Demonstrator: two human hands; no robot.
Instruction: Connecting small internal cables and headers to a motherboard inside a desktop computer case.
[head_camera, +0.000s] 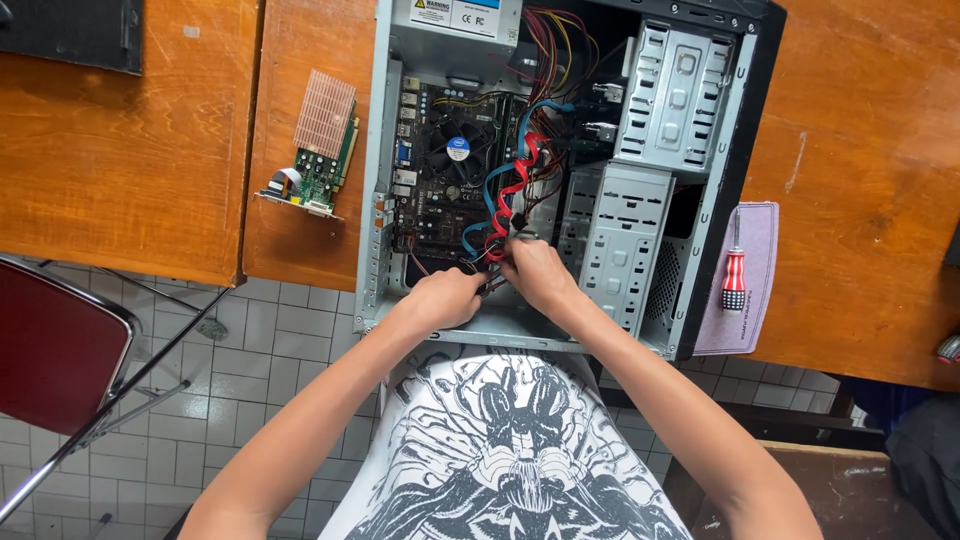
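From the head camera, looking down, an open grey metal computer case (690, 250) is lying on its side on a brown wooden table (860, 200). The left hand (445, 297) and the right hand (535, 275) are both reaching inside it, near its bottom edge, and pinching a small bunch of thin dark wires (488, 283) just below the dark green main board (450, 170). Both hands are curled narrow around those wires; I cannot tell which plug they are gripping. Red and blue flat cables (515, 175) are hanging right above the fingers. A pull that is too hard could be bending a pin or snagging those cables. A green card with a copper fin block (318, 150) is lying on the table left of the case, and a red and white striped screwdriver (734, 275) is resting on a purple mat (745, 320) to the right.
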